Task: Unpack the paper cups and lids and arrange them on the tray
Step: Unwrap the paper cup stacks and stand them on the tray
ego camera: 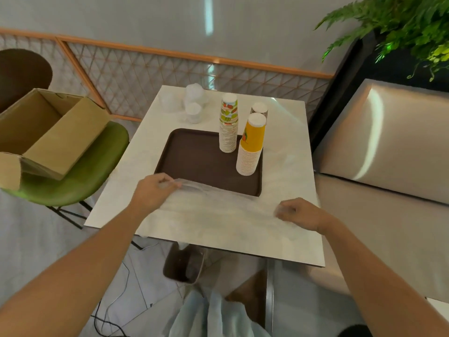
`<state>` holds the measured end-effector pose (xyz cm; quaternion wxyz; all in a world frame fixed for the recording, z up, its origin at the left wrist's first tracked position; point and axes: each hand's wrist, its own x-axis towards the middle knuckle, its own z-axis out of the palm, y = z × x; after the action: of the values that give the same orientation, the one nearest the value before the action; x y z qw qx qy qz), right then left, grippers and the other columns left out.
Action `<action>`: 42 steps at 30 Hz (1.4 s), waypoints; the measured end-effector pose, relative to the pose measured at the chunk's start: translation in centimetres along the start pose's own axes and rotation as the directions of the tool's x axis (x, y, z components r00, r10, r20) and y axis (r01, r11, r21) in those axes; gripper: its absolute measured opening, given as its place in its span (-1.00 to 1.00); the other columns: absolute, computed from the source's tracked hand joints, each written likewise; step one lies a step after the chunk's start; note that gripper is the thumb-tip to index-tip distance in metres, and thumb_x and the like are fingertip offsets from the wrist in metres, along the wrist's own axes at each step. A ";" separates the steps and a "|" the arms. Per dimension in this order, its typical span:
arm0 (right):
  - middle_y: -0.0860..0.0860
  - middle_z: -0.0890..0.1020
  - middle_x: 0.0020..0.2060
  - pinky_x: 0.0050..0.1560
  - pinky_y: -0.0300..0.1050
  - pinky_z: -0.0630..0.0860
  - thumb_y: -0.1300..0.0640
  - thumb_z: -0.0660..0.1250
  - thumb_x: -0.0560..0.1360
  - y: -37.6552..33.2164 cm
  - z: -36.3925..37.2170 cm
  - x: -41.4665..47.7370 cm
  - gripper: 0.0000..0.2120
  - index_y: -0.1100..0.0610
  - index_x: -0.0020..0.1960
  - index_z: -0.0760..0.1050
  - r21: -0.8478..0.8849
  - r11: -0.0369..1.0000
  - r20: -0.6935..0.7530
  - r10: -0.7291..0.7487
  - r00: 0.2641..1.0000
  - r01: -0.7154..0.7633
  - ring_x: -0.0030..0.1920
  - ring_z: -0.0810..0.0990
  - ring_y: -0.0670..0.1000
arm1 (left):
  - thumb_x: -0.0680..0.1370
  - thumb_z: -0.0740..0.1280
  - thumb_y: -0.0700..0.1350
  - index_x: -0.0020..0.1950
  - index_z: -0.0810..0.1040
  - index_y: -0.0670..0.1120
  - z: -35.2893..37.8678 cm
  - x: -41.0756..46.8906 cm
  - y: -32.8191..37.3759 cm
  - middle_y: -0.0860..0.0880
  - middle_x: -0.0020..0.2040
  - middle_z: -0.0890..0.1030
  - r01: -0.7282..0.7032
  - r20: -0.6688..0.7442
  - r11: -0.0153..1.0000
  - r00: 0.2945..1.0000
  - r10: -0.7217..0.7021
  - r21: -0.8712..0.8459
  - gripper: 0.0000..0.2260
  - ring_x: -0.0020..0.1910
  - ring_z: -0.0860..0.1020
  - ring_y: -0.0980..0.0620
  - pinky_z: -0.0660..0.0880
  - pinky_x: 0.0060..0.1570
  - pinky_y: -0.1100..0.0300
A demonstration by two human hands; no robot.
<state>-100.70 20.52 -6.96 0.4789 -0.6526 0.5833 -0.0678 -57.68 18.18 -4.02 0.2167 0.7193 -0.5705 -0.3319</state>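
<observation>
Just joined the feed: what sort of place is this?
Probably a café seating area: padded beige bench seat beside a white marble-look table, and stacked printed paper cups on a brown plastic tray.

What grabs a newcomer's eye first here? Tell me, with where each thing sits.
A tall yellow-topped stack of paper cups stands at the right edge of the dark brown rectangular tray, a fruit-patterned paper cup stack farther back on it. Nearer, the left hand and right hand pinch a clear plastic wrapper stretched over the white square table.
</observation>
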 end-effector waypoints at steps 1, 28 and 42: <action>-0.18 0.68 -0.23 -0.10 -0.16 0.52 0.04 0.41 0.62 0.4 0.5 0.3 -0.86 0.04 -0.07 0.69 0.061 0.998 -0.053 0.039 0.998 -0.035 -0.22 0.60 -0.09 | 0.57 0.44 0.19 -0.12 0.65 0.04 0.8 0.4 -1.0 -0.01 -0.18 0.66 0.013 0.007 0.999 1.000 -0.013 0.040 -0.75 -0.15 0.62 -0.02 0.47 -0.21 0.15; 0.00 0.39 -0.57 -0.37 -0.11 0.36 0.01 0.35 0.63 3.5 6.6 4.5 -0.66 0.26 -0.16 0.62 0.536 0.677 -0.182 0.676 0.714 -0.504 -0.58 0.27 0.02 | 0.54 0.51 -0.01 0.33 0.51 -0.02 8.4 0.5 -6.2 -0.24 0.30 0.41 -0.209 -0.421 0.846 0.793 0.440 0.490 -0.60 0.22 0.41 -0.22 0.43 0.18 -0.11; 0.24 0.40 0.33 0.39 0.18 0.31 -0.15 0.18 0.61 -0.2 8.5 2.6 -0.52 0.17 0.32 0.50 0.040 0.948 -0.877 0.185 0.444 -0.316 0.33 0.38 0.28 | 0.63 0.07 0.41 0.54 0.36 0.18 12.5 3.5 -12.4 -0.10 0.65 0.23 -0.555 0.374 0.564 0.831 0.413 0.611 -0.44 0.62 0.19 -0.24 0.10 0.55 -0.40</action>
<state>-94.23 22.92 -12.53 0.0785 -0.4634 0.8373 -0.2792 -57.88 18.80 -22.01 -0.0435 0.5257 -0.8453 -0.0849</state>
